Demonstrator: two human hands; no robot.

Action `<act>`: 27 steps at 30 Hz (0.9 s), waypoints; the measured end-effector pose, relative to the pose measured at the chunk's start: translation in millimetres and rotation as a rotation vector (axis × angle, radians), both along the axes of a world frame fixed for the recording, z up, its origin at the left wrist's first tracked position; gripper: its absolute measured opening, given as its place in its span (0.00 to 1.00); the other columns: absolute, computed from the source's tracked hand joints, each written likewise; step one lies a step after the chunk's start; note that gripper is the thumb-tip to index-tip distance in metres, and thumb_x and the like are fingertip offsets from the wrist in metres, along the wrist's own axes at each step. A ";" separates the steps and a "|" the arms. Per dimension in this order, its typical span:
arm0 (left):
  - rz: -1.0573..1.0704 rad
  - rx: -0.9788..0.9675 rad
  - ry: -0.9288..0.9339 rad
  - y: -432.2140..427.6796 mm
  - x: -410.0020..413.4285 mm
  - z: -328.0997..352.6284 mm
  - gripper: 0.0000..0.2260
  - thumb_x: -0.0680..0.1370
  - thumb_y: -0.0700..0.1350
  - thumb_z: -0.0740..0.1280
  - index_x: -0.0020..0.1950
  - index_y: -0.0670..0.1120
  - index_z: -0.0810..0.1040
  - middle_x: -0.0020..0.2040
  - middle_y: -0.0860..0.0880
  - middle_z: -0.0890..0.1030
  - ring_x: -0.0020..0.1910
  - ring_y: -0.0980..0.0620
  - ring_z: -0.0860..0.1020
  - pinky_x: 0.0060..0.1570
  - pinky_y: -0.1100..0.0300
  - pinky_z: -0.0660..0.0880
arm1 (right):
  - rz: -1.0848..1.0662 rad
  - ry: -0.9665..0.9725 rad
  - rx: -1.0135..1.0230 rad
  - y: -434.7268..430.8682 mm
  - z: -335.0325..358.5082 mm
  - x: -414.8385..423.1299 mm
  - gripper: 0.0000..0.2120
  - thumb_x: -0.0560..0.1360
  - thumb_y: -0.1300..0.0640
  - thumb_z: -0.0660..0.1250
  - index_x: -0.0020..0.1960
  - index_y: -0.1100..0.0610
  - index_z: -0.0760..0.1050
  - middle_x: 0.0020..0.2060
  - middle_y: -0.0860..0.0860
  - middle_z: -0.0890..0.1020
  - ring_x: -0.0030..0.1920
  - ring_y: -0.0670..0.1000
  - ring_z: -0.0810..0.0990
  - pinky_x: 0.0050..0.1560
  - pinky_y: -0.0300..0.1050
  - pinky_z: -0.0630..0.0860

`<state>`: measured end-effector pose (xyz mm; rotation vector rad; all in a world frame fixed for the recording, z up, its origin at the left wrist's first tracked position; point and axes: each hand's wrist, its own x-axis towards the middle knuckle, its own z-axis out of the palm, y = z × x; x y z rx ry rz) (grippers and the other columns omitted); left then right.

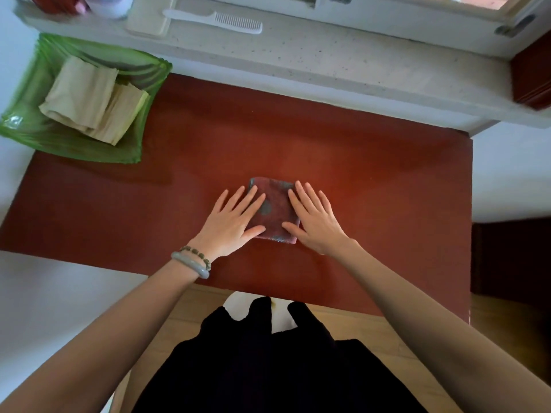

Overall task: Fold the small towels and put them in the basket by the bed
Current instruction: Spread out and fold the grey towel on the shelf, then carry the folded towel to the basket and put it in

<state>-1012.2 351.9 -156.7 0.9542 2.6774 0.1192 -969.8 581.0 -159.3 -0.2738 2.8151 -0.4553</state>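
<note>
Reddish-brown small folded towel with grey spots [272, 211] lies mid red-brown tabletop [372, 189], square, flat. Your left hand [234, 219] presses its left part, fingers straight, spread, gripping nothing. Your right hand [313, 219] presses right part likewise, flat, unclenched. Green ribbed translucent basket [38, 135] sits far left on table corner, well apart, holding folded beige towels [89, 99]. White plastic comb [214, 20] on far speckled sill [328, 55].
</note>
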 end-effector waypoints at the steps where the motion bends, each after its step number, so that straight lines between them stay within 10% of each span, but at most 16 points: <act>1: 0.097 0.077 -0.037 1.8 1.5 1.0 0.31 0.78 0.61 0.53 0.76 0.46 0.56 0.76 0.44 0.60 0.74 0.44 0.60 0.71 0.47 0.56 | -0.139 -0.014 -0.151 -0.9 3.0 0.7 0.33 0.78 0.43 0.57 0.76 0.56 0.51 0.77 0.54 0.50 0.76 0.54 0.47 0.74 0.50 0.45; 8: 0.803 0.504 -0.341 26.5 5.4 9.3 0.23 0.76 0.51 0.67 0.68 0.42 0.68 0.62 0.45 0.75 0.60 0.47 0.74 0.59 0.52 0.72 | -1.327 -0.557 -1.055 -19.9 30.1 -12.1 0.20 0.70 0.64 0.69 0.61 0.60 0.69 0.52 0.56 0.76 0.51 0.53 0.76 0.48 0.52 0.78; 12: 1.029 0.557 -0.450 38.7 -1.3 11.3 0.22 0.73 0.49 0.71 0.63 0.43 0.71 0.51 0.50 0.78 0.48 0.52 0.76 0.47 0.57 0.74 | -1.362 -0.686 -1.091 -32.0 36.5 -20.1 0.07 0.67 0.69 0.70 0.41 0.60 0.75 0.39 0.53 0.80 0.40 0.50 0.78 0.32 0.44 0.74; 19: 1.317 0.704 -1.099 36.1 -26.2 22.6 0.08 0.70 0.33 0.73 0.46 0.39 0.78 0.43 0.42 0.81 0.40 0.49 0.80 0.30 0.60 0.77 | -1.359 -0.716 -1.137 -30.2 42.3 -24.6 0.07 0.66 0.70 0.64 0.37 0.59 0.72 0.33 0.54 0.74 0.35 0.52 0.74 0.32 0.43 0.74; 27: 0.983 1.009 -1.487 20.6 -23.7 55.0 0.15 0.75 0.34 0.64 0.62 0.41 0.73 0.55 0.41 0.79 0.54 0.44 0.78 0.56 0.48 0.74 | -1.125 -0.600 -1.440 -11.9 73.0 -1.4 0.09 0.69 0.71 0.60 0.38 0.60 0.76 0.34 0.56 0.76 0.33 0.52 0.77 0.36 0.44 0.78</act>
